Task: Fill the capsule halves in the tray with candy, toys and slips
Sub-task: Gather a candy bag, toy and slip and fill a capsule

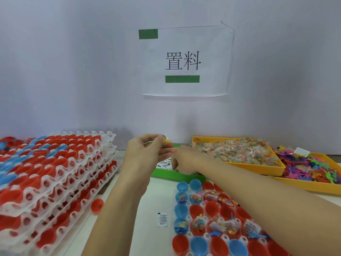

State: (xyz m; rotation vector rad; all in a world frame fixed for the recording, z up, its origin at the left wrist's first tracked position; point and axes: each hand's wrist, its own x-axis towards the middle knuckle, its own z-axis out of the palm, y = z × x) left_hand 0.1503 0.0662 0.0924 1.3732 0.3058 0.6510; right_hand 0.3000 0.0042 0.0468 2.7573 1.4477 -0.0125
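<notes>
Green bin (167,174) of printed slips (164,165) sits at the wall, just behind the working tray (187,218). Right hand (181,161) is down in it, knuckles toward the camera; fingers curl under and out of sight, so I cannot tell whether they pinch a slip yet. Left hand (147,151) is raised above the bin's left end, thumb and fingers pinched on a small bunch: a yellow toy (166,140), a wrapped bit and a thin green stick poking out sideways. Likely a staging hold: one hand collects a set while the other fetches the last item.

Tray lies under the right forearm. Red and blue capsule halves (198,211) sit open side up in its cups. Several in the middle rows already hold candy, a toy or a slip; the nearest row and a few far cups look bare. Judged partly done.

Around:
- orange bin of wrapped candy (238,151) right of the green one
- second orange bin of coloured plastic toys (311,168) further right
- stack of white trays (55,174) loaded with halves at left
- one stray slip (162,219) and one loose red half (97,205) on the table beside the tray
- paper sign (186,61) on the wall

In the way: the right forearm covers much of the tray, hiding cups beneath it.
</notes>
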